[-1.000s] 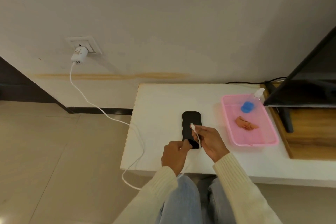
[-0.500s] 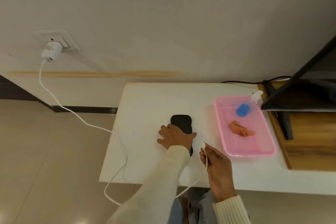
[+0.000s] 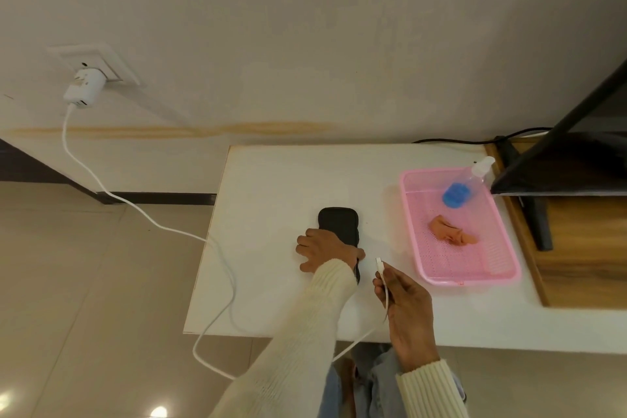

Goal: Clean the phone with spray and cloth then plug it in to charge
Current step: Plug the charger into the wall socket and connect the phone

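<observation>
A black phone [image 3: 339,222] lies flat on the white table [image 3: 271,187]. My left hand [image 3: 322,249] rests over its near half, fingers closed around its edges. My right hand [image 3: 405,302] pinches the white charging cable [image 3: 142,214] just behind its plug [image 3: 379,265], which points up and sits a short way right of the phone's near end, apart from it. The cable runs off the table's left edge up to a white charger [image 3: 83,90] in the wall socket. A clear spray bottle [image 3: 464,185] with blue liquid and an orange cloth [image 3: 451,234] lie in the pink tray [image 3: 471,276].
A black monitor [image 3: 576,153] on a stand sits on a wooden board [image 3: 583,248] at the right, just beyond the tray. A black cord [image 3: 458,141] runs along the table's back edge. The wall stands close behind; tiled floor lies to the left.
My left hand moved from the phone's near end onto the phone. My right hand drew the plug back from over the phone to its right side. The view shifted left.
</observation>
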